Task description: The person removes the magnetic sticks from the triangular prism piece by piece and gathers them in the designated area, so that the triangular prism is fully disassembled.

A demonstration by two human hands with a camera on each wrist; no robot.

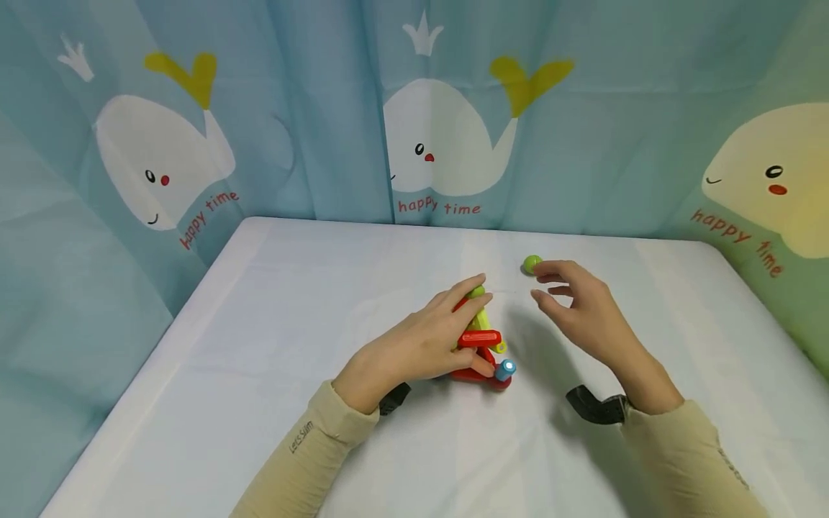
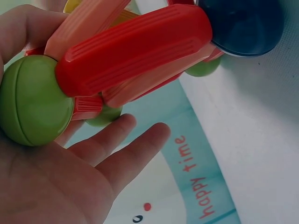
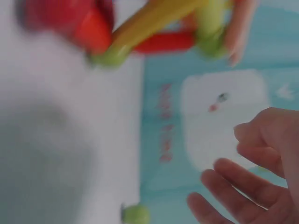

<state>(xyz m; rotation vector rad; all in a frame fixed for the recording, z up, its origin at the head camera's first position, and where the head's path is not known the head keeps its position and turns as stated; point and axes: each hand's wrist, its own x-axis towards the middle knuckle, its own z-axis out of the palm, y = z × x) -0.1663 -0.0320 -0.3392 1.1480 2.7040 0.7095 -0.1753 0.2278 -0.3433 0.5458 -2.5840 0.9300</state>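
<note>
My left hand [image 1: 414, 342] holds a toy structure of coloured sticks and balls [image 1: 481, 338] on the table, its fingers spread over the top and its thumb low on the near side. In the left wrist view a red stick [image 2: 135, 51] joins a green ball [image 2: 35, 100] by the palm to a dark blue ball [image 2: 243, 25]. A yellow stick [image 3: 156, 21] shows, blurred, in the right wrist view. My right hand [image 1: 586, 316] hovers to the right with loosely bent fingers and nothing in them. Just past its fingertips lies a loose green ball [image 1: 532, 265].
A white-covered table [image 1: 291, 288] carries everything. Behind it and along the sides hangs a blue curtain [image 1: 337, 144] printed with whales. Black straps [image 1: 596, 406] show at both wrists, next to the beige sleeves [image 1: 686, 460].
</note>
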